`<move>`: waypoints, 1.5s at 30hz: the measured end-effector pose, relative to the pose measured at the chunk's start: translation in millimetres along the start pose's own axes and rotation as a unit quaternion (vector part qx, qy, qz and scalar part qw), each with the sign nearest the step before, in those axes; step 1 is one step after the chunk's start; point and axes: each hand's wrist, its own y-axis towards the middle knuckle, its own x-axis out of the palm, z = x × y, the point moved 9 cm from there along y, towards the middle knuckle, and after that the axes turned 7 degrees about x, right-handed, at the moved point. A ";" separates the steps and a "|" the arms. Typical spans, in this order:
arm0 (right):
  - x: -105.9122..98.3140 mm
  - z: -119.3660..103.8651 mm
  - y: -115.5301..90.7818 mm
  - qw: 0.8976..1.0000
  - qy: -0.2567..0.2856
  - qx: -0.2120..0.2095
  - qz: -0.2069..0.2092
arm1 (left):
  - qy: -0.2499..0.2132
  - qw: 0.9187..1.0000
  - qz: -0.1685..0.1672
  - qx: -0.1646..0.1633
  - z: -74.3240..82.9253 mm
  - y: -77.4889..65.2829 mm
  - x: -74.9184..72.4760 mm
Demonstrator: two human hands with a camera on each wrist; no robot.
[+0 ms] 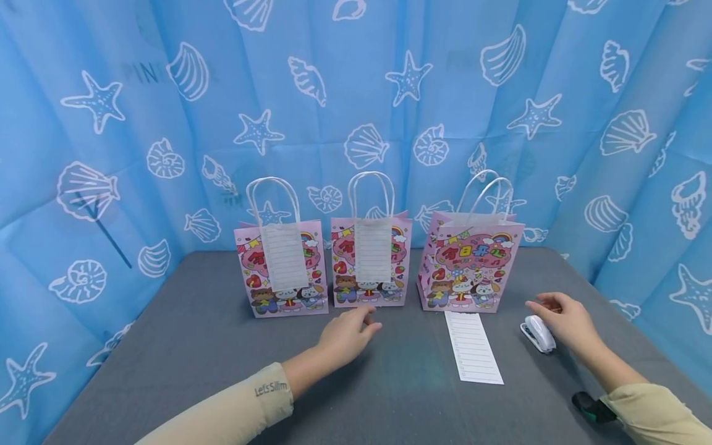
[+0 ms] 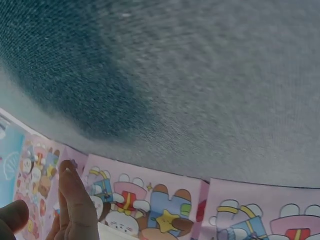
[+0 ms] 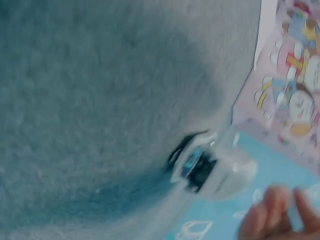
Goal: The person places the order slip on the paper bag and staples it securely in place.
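Observation:
My left hand (image 1: pixel 343 339) hovers over the table in front of the middle bag, its fingers loosely bent and holding nothing. To the right, my other hand (image 1: pixel 570 322) is just above and beside a white stapler (image 1: pixel 538 334), with relaxed fingers around nothing. In the right wrist view, a gap shows between the fingertips (image 3: pixel 276 202) and the stapler (image 3: pixel 232 175). A lined paper strip (image 1: pixel 474 348) lies on the table before the right-hand pink gift bag (image 1: pixel 470 266).
The left gift bag (image 1: pixel 253 303) and middle gift bag (image 1: pixel 340 296) stand upright, each with a lined strip hanging down its front. A grey cloth (image 1: pixel 400 395) covers the table. Behind everything hangs a blue shell-patterned curtain (image 1: pixel 367 80).

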 end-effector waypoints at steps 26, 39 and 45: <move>91.3 -40.6 -23.0 0.942 0.036 -0.124 -0.311 | -0.018 0.993 -0.117 0.021 26.2 13.2 55.3; 94.3 -42.4 -19.2 0.939 0.001 -0.132 -0.317 | -0.008 0.989 -0.147 0.011 37.4 23.3 75.3; 95.7 -42.0 -18.0 0.939 -0.001 -0.122 -0.323 | -0.010 0.986 -0.166 -0.008 41.3 33.4 83.5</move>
